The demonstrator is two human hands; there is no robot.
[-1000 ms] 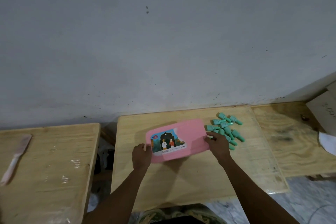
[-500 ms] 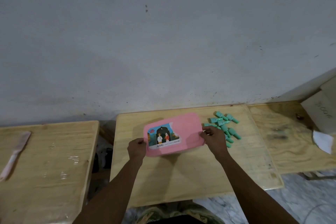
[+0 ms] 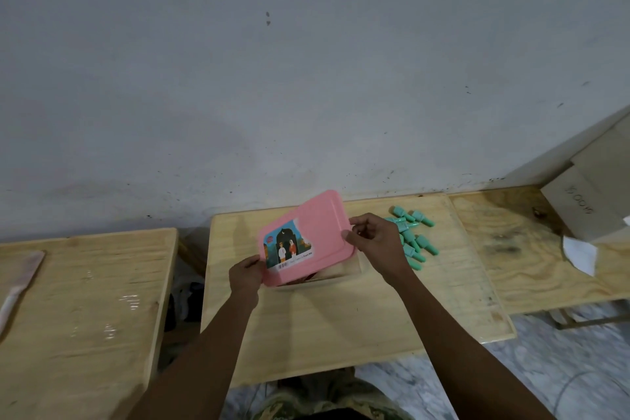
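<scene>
A pink rectangular lid [image 3: 318,230] with a picture sticker is tilted up over a pale box [image 3: 335,278] on the middle wooden table [image 3: 341,327]. My left hand [image 3: 246,274] grips the lid's near left corner. My right hand [image 3: 376,244] pinches its right edge. Only the box's front rim and a bit of its inside show under the lid. Several small green caps [image 3: 414,239] lie in a heap on the table just right of my right hand.
A second wooden table [image 3: 85,310] stands at the left with a pinkish flat tool [image 3: 18,283] on it. A third table [image 3: 531,249] at the right holds a cardboard box [image 3: 593,201] and a white paper scrap [image 3: 579,254]. A grey wall stands behind.
The lid lay flat on the box before; now both hands have lifted and tilted it, so the box's front rim shows beneath.
</scene>
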